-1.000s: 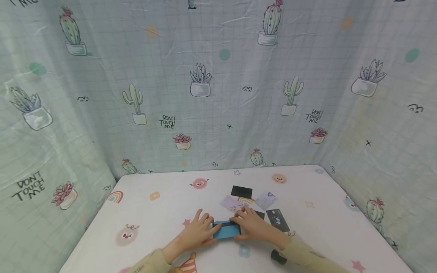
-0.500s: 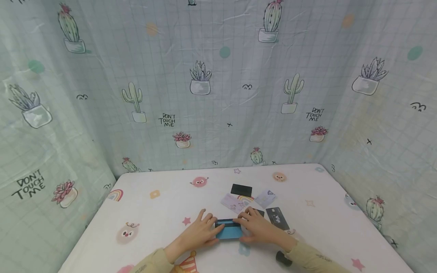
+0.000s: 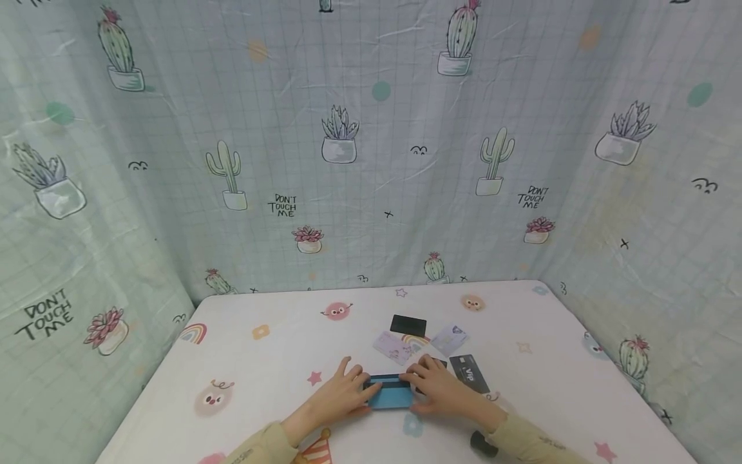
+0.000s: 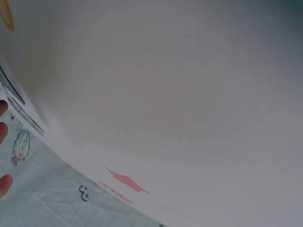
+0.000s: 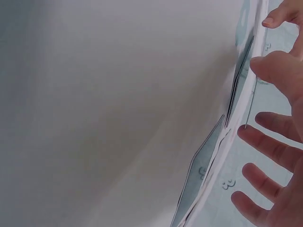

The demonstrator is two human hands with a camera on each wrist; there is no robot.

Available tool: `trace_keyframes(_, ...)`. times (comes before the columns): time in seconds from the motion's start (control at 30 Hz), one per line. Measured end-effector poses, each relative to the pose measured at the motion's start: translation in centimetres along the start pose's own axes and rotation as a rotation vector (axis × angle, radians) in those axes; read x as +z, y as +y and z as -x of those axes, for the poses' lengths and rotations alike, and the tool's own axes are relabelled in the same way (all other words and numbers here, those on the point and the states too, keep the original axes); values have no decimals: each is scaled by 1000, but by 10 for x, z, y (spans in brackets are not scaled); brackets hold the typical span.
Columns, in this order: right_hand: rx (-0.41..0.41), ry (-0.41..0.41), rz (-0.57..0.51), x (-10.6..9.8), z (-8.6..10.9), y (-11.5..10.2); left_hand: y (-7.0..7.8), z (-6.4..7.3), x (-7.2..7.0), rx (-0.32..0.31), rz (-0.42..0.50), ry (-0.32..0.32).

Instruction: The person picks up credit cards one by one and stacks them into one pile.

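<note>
A blue card (image 3: pixel 390 398) with a dark stripe along its upper part is held by both hands near the middle of the table. My left hand (image 3: pixel 343 392) pinches its left end, thumb at the lower edge and a finger at the upper one. At the opposite end my right hand (image 3: pixel 440 389) pinches it the same way. Seen edge-on in the right wrist view, the card (image 5: pixel 251 101) spans thumb and index finger, while the other fingers (image 5: pixel 265 184) stay spread. Only a few left fingertips (image 4: pixel 4 185) show in the left wrist view.
Beyond the hands lie a black card (image 3: pixel 408 325), a pink card (image 3: pixel 391 348), a pale lilac card (image 3: pixel 450 339) and a dark grey VIP card (image 3: pixel 469 374). Another dark card (image 3: pixel 442 363) is partly hidden by the right hand. A patterned curtain (image 3: pixel 371 245) surrounds the table (image 3: pixel 278 361).
Both hands and the blue card have shifted slightly right, the right hand a little more. The card's dark stripe shows more fully now. The other cards have stayed in place.
</note>
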State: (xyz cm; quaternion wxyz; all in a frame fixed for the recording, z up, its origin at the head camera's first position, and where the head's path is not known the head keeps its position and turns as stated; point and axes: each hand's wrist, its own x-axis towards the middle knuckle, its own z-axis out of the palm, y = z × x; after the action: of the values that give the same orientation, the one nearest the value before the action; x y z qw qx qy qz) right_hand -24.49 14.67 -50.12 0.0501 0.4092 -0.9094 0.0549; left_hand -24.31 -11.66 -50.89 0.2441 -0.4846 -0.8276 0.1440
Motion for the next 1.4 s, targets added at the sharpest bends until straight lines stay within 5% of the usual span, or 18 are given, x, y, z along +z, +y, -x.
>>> trace_keyframes(0.33, -11, 50, 16, 2, -6, -2, -4, 2, 2, -21, -1, -28)
trace_keyframes(1.4, 25, -48, 11, -2, -20, -1, -10, 1, 7, -45, 68, -43)
